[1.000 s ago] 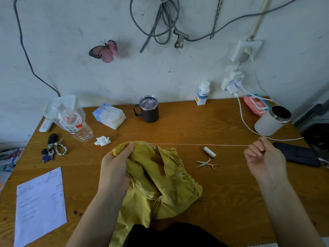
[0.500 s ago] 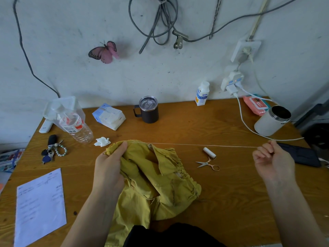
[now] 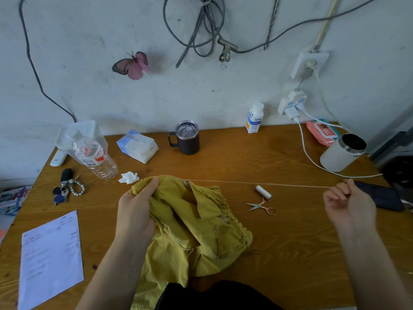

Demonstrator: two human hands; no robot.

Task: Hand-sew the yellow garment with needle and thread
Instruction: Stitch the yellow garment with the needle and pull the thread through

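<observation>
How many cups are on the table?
2. A dark mug with a lid stands at the back middle of the table. A white cup sits near the right edge. None seems hidden.

Bare table (image 3: 290, 242) right of the garment (image 3: 201, 231) is crossed by taut thread (image 3: 257, 184), spool (image 3: 263, 191) and scissors (image 3: 260, 205)

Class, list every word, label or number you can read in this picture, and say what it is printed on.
No text here can be read for certain.
Red label on the plastic bottle: blurred.
Blue and orange label on the small white bottle: too small.
Printed lines on the paper sheet: too small.
Label on the pink wipes pack: blurred.
</observation>
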